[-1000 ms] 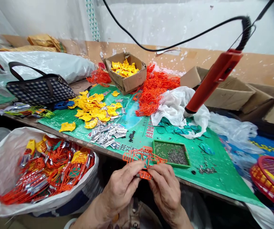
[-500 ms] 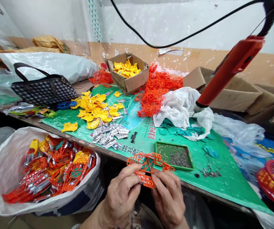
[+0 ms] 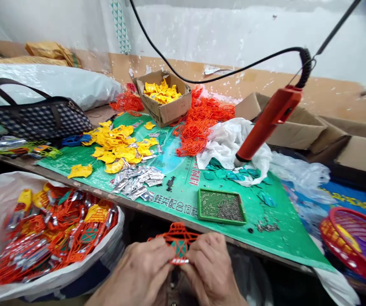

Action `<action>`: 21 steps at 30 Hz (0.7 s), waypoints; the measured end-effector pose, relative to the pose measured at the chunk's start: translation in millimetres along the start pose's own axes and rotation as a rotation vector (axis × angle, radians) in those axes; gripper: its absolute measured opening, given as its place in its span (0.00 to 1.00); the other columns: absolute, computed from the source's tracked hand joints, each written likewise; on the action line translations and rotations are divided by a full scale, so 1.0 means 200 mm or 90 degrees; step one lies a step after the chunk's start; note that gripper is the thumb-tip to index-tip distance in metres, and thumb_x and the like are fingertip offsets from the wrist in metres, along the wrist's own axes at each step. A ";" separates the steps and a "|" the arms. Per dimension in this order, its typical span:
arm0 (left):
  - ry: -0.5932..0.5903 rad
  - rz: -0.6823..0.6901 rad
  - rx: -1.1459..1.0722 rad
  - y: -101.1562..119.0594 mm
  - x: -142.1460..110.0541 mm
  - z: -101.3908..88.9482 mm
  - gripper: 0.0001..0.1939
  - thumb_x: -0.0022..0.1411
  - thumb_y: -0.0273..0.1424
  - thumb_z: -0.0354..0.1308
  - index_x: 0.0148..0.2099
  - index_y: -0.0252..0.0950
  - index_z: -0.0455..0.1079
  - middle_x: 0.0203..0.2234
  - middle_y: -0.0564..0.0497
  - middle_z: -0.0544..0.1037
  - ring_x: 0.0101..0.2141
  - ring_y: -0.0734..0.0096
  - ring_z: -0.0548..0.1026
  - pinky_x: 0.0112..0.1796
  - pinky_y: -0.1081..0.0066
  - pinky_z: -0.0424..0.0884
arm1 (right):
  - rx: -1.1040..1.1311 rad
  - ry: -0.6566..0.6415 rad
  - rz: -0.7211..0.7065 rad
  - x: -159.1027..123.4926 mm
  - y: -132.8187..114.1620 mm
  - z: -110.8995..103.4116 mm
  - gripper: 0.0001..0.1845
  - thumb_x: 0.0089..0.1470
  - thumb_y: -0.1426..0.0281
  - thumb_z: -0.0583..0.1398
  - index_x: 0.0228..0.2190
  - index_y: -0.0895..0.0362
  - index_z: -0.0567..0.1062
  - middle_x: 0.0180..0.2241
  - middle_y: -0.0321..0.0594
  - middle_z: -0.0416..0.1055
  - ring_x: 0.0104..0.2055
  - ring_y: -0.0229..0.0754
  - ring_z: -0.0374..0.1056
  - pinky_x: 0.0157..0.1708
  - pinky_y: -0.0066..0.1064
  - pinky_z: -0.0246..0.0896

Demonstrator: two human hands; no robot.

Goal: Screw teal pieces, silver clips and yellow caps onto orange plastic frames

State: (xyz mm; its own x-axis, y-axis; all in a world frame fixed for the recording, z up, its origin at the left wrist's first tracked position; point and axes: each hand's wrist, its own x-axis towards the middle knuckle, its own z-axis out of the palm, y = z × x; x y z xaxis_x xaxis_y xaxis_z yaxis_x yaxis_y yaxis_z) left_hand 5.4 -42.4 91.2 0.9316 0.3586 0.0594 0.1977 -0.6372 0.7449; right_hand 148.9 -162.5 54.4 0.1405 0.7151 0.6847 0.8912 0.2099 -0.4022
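Observation:
Both hands grip an orange plastic lattice frame (image 3: 179,231) with a green insert, held low just off the table's front edge. My left hand (image 3: 147,261) closes on its left side, and my right hand (image 3: 208,259) pinches the right side. The fingers hide parts of the frame. Beyond my hands on the table lies a green perforated tray (image 3: 203,212) with many small metal screws. A red electric screwdriver (image 3: 267,123) hangs on a cord over the right side, its tip near a white plastic bag (image 3: 227,136) and green plastic pieces (image 3: 230,173).
Yellow plastic parts (image 3: 114,146) and silver pieces (image 3: 138,180) are heaped at left centre. Behind them stand a cardboard box (image 3: 173,114) and orange frames (image 3: 198,121). A white sack (image 3: 112,242) of assembled pieces sits at lower left; a red basket (image 3: 332,242) is at right.
My hands have moved lower and closer to me with the orange frame, which is turned differently. The hanging screwdriver appears farther left, and the whole view has shifted slightly.

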 end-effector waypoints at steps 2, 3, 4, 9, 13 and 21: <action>-0.105 -0.011 -0.064 0.02 0.00 -0.06 0.09 0.60 0.27 0.54 0.30 0.40 0.74 0.25 0.54 0.76 0.26 0.72 0.71 0.30 0.77 0.65 | 0.084 -0.071 0.021 0.01 -0.03 -0.04 0.12 0.62 0.68 0.55 0.27 0.57 0.69 0.22 0.35 0.67 0.27 0.37 0.61 0.29 0.33 0.50; -0.153 -0.019 -0.097 0.03 0.01 -0.08 0.08 0.59 0.28 0.56 0.28 0.40 0.73 0.23 0.55 0.74 0.26 0.73 0.70 0.28 0.78 0.64 | 0.119 -0.114 0.043 0.02 -0.03 -0.05 0.14 0.63 0.65 0.54 0.26 0.57 0.69 0.22 0.34 0.67 0.28 0.36 0.61 0.29 0.32 0.51; -0.190 -0.034 -0.122 0.04 0.03 -0.10 0.08 0.58 0.29 0.56 0.26 0.39 0.72 0.22 0.56 0.72 0.25 0.73 0.68 0.27 0.77 0.62 | 0.149 -0.158 0.076 0.02 -0.03 -0.07 0.15 0.63 0.63 0.54 0.26 0.56 0.68 0.22 0.33 0.66 0.28 0.36 0.62 0.30 0.31 0.53; -0.287 -0.184 -0.197 0.06 0.11 -0.09 0.12 0.59 0.34 0.51 0.24 0.37 0.65 0.20 0.58 0.62 0.24 0.74 0.59 0.24 0.75 0.54 | 0.244 -0.262 0.255 0.01 0.00 -0.10 0.15 0.61 0.61 0.56 0.25 0.56 0.70 0.24 0.31 0.65 0.31 0.34 0.63 0.35 0.29 0.58; -0.299 -0.253 -0.406 0.02 0.12 0.00 0.08 0.56 0.32 0.52 0.27 0.34 0.67 0.21 0.58 0.58 0.25 0.75 0.54 0.25 0.75 0.51 | 0.233 -0.196 0.256 0.00 0.02 -0.07 0.15 0.59 0.62 0.59 0.24 0.56 0.70 0.23 0.32 0.65 0.29 0.35 0.62 0.31 0.29 0.59; -0.158 -0.314 -0.718 -0.08 0.17 0.09 0.11 0.50 0.36 0.60 0.30 0.32 0.74 0.19 0.55 0.65 0.22 0.76 0.57 0.27 0.74 0.55 | -0.096 0.399 0.266 0.22 0.40 -0.41 0.18 0.51 0.65 0.65 0.45 0.53 0.73 0.44 0.45 0.68 0.47 0.48 0.66 0.44 0.43 0.65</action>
State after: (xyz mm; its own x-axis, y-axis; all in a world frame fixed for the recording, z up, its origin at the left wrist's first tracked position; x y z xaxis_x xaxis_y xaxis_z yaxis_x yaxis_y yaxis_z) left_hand 39.7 -32.1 69.1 0.8889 0.1769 -0.4225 0.2848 0.5091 0.8122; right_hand 261.2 -168.7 103.3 0.6565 0.1936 0.7290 0.7533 -0.1191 -0.6468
